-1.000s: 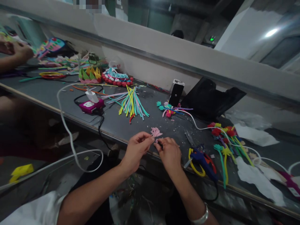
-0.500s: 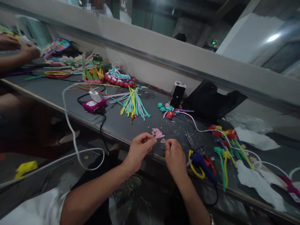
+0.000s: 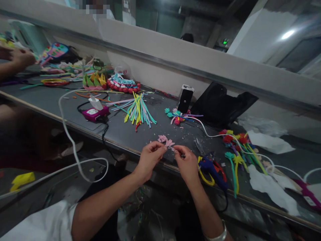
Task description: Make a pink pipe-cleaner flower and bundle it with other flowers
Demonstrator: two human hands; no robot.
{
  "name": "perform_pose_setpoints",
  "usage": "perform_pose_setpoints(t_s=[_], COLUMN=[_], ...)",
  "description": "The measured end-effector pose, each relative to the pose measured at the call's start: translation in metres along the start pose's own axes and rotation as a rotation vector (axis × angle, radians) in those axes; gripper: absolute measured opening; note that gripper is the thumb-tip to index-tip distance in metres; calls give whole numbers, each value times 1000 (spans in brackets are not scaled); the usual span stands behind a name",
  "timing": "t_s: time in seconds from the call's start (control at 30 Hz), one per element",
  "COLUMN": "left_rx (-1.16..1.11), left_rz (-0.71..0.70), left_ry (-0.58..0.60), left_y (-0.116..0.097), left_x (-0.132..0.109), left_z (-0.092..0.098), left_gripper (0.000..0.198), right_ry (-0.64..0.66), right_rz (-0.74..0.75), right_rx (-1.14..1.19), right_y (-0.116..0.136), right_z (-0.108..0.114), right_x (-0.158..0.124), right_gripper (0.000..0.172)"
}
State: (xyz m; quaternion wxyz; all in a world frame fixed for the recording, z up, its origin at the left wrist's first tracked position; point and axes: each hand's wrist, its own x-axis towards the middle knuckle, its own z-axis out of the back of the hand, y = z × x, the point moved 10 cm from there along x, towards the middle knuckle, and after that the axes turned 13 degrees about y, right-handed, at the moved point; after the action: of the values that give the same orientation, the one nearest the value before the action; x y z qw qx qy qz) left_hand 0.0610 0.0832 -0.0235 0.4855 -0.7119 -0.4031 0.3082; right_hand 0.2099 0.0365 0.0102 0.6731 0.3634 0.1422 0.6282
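My left hand [image 3: 151, 160] is closed in a pinch at the table's front edge, with small pink strips [image 3: 170, 143] at its fingertips. Close beside it, my right hand [image 3: 187, 164] also pinches, thumb against forefinger, at a tiny pink scrap; its exact shape is too small to make out. The two sets of fingertips almost meet. Just behind them lies a little heap of pink cut pieces [image 3: 162, 138]. To the right of my right hand rest a blue glue gun [image 3: 216, 174] and yellow-handled scissors [image 3: 206, 177], partly overlapping.
Yellow, teal and lilac pipe cleaners [image 3: 139, 110] lie fanned out mid-table. Behind are a black device [image 3: 185, 99] with a white cable, and a black bag [image 3: 223, 103]. Fuzzy flowers [image 3: 235, 144] lie right, a purple power strip [image 3: 94, 113] left. Another person's hands [image 3: 21, 58] are far left.
My right hand has moved left toward my left hand, narrowing the gap between the fingertips. The whole view has shifted slightly.
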Motion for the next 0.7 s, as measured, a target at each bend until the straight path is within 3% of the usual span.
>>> perform_pose_setpoints(t_s=[0.23, 0.43, 0.7], left_rx=[1, 96, 176], left_rz=[19, -7, -17], left_ry=[14, 29, 43], left_y=[3, -3, -5], left_x=[2, 0, -4], left_z=[-2, -4, -7], left_gripper=[22, 24, 22], right_ry=[-21, -66, -71], right_rz=[53, 194, 279], right_rx=[89, -52, -347], right_y=[19, 43, 60], right_z=[20, 36, 31], right_x=[-12, -25, -29], right_gripper=[18, 13, 14])
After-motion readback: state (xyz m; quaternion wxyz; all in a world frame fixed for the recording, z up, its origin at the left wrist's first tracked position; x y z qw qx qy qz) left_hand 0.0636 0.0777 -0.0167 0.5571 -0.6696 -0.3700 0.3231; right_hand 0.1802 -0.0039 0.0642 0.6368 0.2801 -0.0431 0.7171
